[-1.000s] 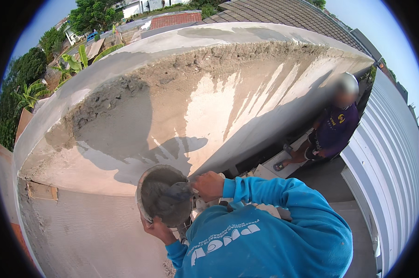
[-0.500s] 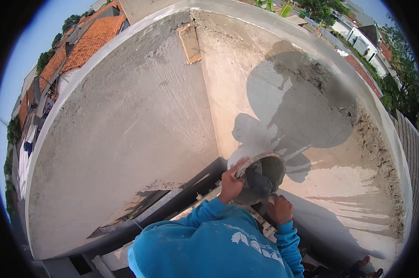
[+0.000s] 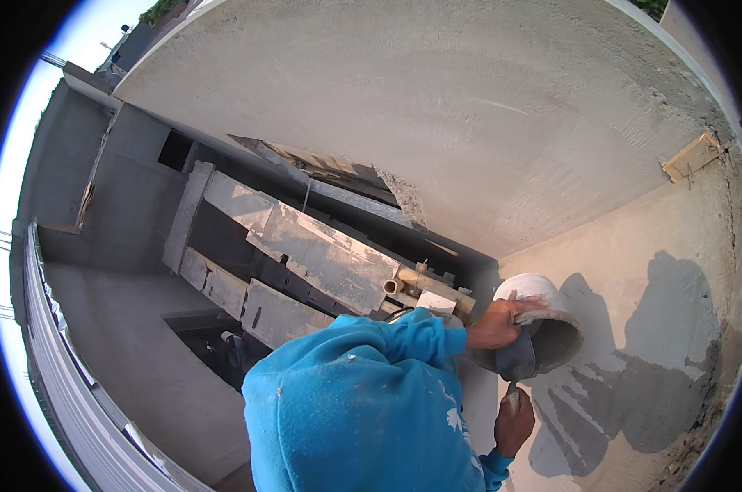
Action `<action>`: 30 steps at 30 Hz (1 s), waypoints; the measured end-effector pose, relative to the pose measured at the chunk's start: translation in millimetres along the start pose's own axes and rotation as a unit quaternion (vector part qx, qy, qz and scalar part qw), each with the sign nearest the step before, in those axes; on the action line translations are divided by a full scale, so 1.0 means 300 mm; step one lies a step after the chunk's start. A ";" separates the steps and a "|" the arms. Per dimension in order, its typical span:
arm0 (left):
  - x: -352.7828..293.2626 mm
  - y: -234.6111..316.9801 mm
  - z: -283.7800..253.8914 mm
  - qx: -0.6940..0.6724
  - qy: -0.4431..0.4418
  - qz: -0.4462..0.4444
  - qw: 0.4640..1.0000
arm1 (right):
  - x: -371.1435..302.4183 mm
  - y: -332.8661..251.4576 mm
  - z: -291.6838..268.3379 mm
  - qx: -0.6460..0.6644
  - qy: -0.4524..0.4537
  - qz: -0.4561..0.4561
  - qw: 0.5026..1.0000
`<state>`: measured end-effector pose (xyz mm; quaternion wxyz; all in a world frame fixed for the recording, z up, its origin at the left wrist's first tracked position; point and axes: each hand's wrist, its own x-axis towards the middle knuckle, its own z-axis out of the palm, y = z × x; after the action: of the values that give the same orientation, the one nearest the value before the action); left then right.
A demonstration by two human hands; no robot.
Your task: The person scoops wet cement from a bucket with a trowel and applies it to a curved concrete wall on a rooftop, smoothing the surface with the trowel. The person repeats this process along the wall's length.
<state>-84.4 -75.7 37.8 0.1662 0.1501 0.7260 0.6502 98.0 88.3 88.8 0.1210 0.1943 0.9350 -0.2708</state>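
Note:
In my left hand (image 3: 498,325) is the rim of a bucket (image 3: 561,324), white outside and coated with grey cement inside. It is tipped over so its mouth faces me. My right hand (image 3: 514,426) is closed around the handle of a trowel, below the bucket. The flat grey trowel blade (image 3: 516,354) reaches up into the bucket's mouth. How much mortar lies inside is hidden. Blue long sleeves cover both my arms. Just beyond the bucket stands a plastered wall (image 3: 617,238), with wet grey streaks and dark shadows on it.
Planks (image 3: 321,246) form a scaffold platform left of me, with dark gaps between the boards. A short pipe end (image 3: 393,287) sticks up near the bucket. A wooden block (image 3: 691,157) is fixed in the wall corner. Corrugated metal sheeting (image 3: 92,410) edges the left.
My view has swung to the left, bringing the planks and lower walls into sight. Both hands keep their hold on the bucket and trowel, and the trowel's blade stays in the bucket's mouth.

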 end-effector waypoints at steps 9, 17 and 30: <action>0.003 0.026 -0.098 0.006 0.083 -0.004 0.996 | 0.180 -0.007 0.038 0.046 -0.061 -0.092 0.993; -0.028 0.036 -0.096 0.012 0.146 -0.004 0.989 | 0.273 0.060 -0.007 -0.032 -0.090 -0.099 0.991; 0.064 0.049 -0.026 -0.007 0.066 -0.024 0.998 | 0.212 0.105 -0.195 -0.142 0.067 -0.056 0.986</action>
<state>-105.1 -72.8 52.5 0.1346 0.0883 0.7340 0.6598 47.5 164.0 101.4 0.0689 0.1404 0.9793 -0.1281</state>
